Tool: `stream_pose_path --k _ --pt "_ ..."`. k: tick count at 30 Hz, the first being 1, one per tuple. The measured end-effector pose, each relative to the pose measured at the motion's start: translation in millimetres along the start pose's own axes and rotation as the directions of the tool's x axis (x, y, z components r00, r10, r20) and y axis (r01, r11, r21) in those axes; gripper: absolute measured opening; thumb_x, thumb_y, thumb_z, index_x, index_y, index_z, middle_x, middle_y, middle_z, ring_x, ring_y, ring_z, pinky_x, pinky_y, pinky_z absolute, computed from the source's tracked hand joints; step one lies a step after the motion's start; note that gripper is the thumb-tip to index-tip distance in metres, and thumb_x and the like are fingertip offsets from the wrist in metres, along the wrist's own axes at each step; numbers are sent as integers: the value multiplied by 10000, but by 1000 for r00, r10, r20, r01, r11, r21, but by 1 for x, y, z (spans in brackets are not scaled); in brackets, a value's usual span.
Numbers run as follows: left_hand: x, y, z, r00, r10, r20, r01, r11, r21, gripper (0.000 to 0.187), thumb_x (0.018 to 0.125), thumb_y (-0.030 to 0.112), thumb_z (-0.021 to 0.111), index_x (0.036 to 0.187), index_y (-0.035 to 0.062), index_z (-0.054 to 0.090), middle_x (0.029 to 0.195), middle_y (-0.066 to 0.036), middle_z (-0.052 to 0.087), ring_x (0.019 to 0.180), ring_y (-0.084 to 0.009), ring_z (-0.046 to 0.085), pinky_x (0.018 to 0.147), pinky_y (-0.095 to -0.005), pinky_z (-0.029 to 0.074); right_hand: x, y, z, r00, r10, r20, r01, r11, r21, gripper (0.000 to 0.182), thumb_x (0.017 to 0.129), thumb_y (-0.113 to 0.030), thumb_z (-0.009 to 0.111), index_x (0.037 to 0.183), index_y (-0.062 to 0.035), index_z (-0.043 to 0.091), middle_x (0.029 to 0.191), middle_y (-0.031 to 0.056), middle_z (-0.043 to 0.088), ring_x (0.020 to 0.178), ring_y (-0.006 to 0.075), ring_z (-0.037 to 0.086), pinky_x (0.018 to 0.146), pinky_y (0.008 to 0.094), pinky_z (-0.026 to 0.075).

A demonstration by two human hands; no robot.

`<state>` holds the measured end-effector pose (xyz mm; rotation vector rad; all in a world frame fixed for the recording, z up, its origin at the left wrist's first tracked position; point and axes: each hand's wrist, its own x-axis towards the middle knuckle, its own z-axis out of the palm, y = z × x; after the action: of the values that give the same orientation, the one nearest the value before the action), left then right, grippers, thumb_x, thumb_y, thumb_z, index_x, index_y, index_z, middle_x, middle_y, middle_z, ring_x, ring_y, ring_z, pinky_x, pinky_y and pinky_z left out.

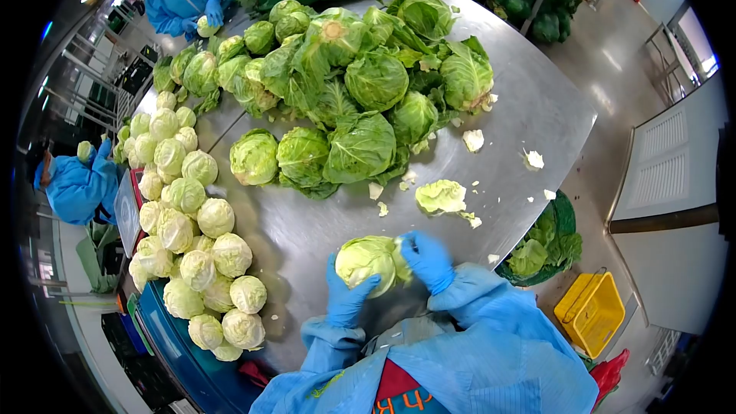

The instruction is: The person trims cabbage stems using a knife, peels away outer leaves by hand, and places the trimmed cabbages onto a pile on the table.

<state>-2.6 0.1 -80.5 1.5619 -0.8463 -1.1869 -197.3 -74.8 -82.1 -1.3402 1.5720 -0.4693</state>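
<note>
Over the surface [529,123], my left grip [346,300] cups a cabbage [363,262]; my right grip [431,264] pinches its leaf [400,265]. Tugging could spin it loose.

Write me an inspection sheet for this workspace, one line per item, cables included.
Surface: metal table, visible seam.
Job's things: cabbage in hand; leafy heads piled beyond it; paler heads grouped at left.
Clutter: loose leaf and pale scraps on the table.
Hands: blue-gloved; left hand holds the cabbage, right hand, blurred, at its right side.
Cables: nothing seen.
Surroundings: yellow basket on the floor at right; two co-workers in blue at left, one farther off.
</note>
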Motion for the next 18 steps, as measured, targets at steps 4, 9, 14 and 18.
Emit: stream_pose_path --k 4,9,14,18 --pt "5 0 -20 988 -153 5 152 979 -135 1030 629 193 898 1392 -39 246 1300 -176 464 1172 -261 512 982 -374 461 17 58 -50 948 -12 -319 -35 989 -142 318 919 -363 566 1108 -115 623 969 175 647 868 344 643 783 419 511" --pt "-3 16 -32 938 -335 84 345 921 -181 1078 611 235 911 1405 -29 230 1279 -155 482 1105 -262 558 885 -364 520 2 38 -96 706 -230 -670 111 970 -215 344 914 -186 602 1231 -52 586 954 115 629 880 251 634 792 347 507" --pt "0 22 -14 965 194 178 -251 886 389 1166 572 311 924 1428 -43 215 1264 -160 464 1124 -269 536 905 -360 505 -3 16 -59 967 -31 -254 136 904 406 335 903 -167 624 1228 -86 602 854 19 590 713 109 532 645 247 445" --pt "2 16 24 962 236 -136 -199 950 240 1142 576 319 920 1420 -45 243 1298 -171 416 1175 -282 496 973 -389 459 -5 -4 -30 996 72 54 -90 752 653 333 895 -183 652 1213 -91 617 776 -36 567 558 29 451 465 176 369"
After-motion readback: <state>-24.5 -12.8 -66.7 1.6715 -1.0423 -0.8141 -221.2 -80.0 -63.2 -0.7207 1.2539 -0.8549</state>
